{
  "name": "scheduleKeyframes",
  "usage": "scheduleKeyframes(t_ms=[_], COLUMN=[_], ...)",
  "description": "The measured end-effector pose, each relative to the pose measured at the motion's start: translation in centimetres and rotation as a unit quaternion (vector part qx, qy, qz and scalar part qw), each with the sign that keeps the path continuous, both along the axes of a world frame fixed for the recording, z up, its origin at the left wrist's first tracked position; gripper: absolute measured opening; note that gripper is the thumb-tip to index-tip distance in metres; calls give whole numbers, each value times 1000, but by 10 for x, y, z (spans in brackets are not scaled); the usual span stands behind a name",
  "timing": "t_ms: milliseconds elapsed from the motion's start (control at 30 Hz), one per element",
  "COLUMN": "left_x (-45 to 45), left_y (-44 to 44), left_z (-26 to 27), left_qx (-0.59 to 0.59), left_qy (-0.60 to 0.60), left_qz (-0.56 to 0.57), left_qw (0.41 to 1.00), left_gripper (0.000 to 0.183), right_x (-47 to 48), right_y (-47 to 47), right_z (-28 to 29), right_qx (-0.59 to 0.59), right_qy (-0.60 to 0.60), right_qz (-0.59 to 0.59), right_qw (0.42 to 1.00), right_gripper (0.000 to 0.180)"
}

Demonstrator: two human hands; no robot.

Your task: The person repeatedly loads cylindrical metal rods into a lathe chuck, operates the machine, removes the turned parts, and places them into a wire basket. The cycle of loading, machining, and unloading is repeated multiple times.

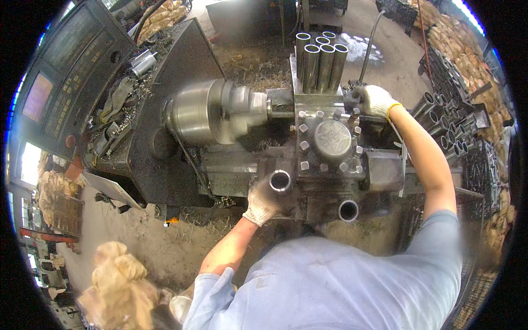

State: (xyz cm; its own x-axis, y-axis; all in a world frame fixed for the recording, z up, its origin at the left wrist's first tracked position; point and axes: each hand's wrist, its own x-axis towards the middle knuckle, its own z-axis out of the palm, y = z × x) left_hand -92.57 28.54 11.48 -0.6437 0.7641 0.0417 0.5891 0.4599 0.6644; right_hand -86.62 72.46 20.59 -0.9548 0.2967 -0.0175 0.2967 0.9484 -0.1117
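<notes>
My left hand, in a pale knit glove, grips a metal tube whose open end faces up, in front of the lathe's carriage. My right hand, in a white glove with a yellow cuff, is curled at the back right of the square tool post. Its fingers reach a dark part there, and what they close on is hidden. Bolt heads ring the tool post around a round star-marked cap. To its left the lathe chuck looks blurred at its jaws. Another upright tube stands near my body.
Several tubes stand on end on a block behind the tool post. More tubes are piled at the right. A bent pipe rises behind my right hand. Control panel and chip-strewn ledge lie left; a sack sits lower left.
</notes>
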Motion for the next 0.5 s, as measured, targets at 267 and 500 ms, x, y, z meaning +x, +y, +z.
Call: scheduleKeyframes(t_ms=[267,500], left_x=[-26,-47], left_y=[5,51], left_z=[97,169], left_qx=[391,485], left_qy=[-218,-230], left_qz=[1,2], left_qw=[894,843], left_gripper=[29,56], right_x=[3,-31], right_y=[-177,-203], right_z=[145,126], right_qx=[-260,-270], right_qy=[59,50], right_qz=[229,245], right_qw=[936,930], right_gripper=[49,50])
